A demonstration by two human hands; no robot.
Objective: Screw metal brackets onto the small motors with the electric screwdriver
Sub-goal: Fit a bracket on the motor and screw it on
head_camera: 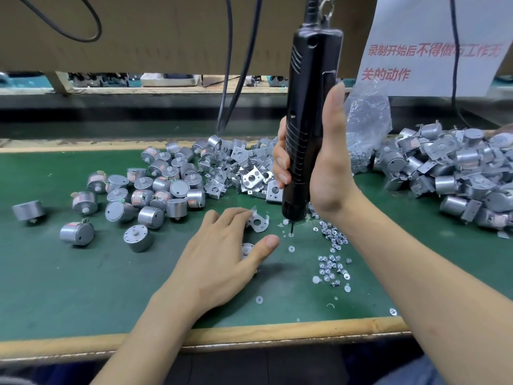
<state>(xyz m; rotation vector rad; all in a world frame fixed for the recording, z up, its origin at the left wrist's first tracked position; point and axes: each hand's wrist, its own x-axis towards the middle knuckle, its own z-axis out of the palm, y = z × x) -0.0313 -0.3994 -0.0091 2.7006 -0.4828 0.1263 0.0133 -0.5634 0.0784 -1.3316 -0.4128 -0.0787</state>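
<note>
Now, right hand [327, 162]: wrapped round the electric screwdriver [311, 93], fingers curled on its ribbed grip, keeping the tool upright so the bit [291, 230] points straight down.
Bit: tip down on the green mat [83, 287], just right of the left thumb. It is probably picking up a fastener, but the tip is too small to tell.
Left hand [219, 262]: cupped over a motor [247, 250], thumb and fingers curved round it and fingertips on a bracket [259, 222]. I judge it is pinning both steady for driving.
Screws [331, 262]: strewn just right of the screwdriver, a short reach for the bit.
Bare motors [155, 187]: heaped on the left-hand side, near the hand that feeds them in.
Loose brackets [244, 168]: piled just behind the hands.
Bracketed motors [458, 168]: heaped well apart at far right, which keeps done work separate.
Hook [326, 9]: the screwdriver's top clips to it, likely to carry its weight.
</note>
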